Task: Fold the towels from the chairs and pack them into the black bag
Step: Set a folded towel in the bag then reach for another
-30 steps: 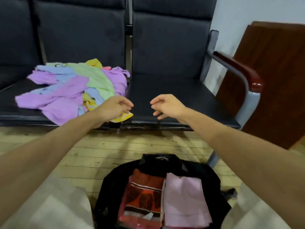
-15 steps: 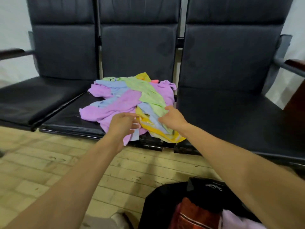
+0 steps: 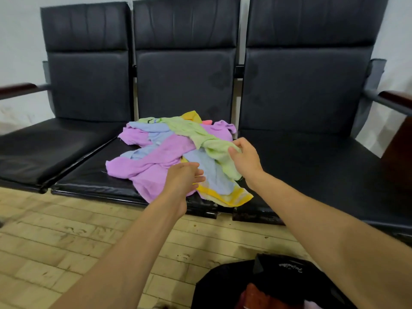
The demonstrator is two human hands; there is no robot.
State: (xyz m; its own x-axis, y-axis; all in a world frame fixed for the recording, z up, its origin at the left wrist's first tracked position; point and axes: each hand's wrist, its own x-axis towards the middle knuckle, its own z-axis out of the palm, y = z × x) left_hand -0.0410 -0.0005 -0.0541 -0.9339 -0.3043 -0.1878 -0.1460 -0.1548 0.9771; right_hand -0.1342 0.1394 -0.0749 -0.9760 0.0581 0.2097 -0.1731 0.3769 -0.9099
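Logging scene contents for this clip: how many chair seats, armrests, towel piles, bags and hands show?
Chair seats: 3
Armrests: 2
Towel pile: 1
Black bag: 1
Hands: 2
Total: 9

A scuffed, pale plank floor [image 3: 66,253] fills the foreground. A white wall [image 3: 20,41] rises behind the floor. A dark brown wooden panel [image 3: 399,150] stands at the floor's far right.

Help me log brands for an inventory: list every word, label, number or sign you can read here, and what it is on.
White script on the flap of the black fabric bag: upside down and too blurred to read.
Small dark mark on the light green towel: too small to tell if it is lettering.
Nothing else carries readable text.
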